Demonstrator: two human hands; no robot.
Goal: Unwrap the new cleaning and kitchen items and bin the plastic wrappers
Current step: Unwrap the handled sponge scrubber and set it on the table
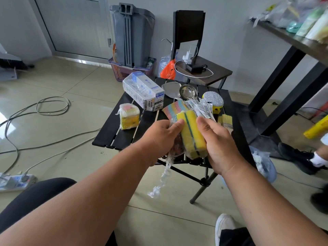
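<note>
A pack of yellow sponges [192, 135] with a green stripe is held over the near edge of the small black slatted table [113, 132]. My right hand [218, 144] grips its right side. My left hand [159, 137] pinches the clear plastic wrapper [164, 176], which is torn loose and dangles in a twisted strip below. On the table lie a wrapped block of sponges [128, 116], a wrapped box of clear items [142, 91], striped cloths [174, 107], wrapped utensils [200, 107], a steel ladle [187, 92], a silver scrubber [213, 99] and a brush [227, 120].
A grey bin [133, 34] stands at the back in a purple basket. A chair [200, 68] with cables is behind the table, a bag with crumpled plastic [264, 162] lies on the floor at right. Cables and a power strip [16, 181] lie at left. Another person's feet [305, 157] are at right.
</note>
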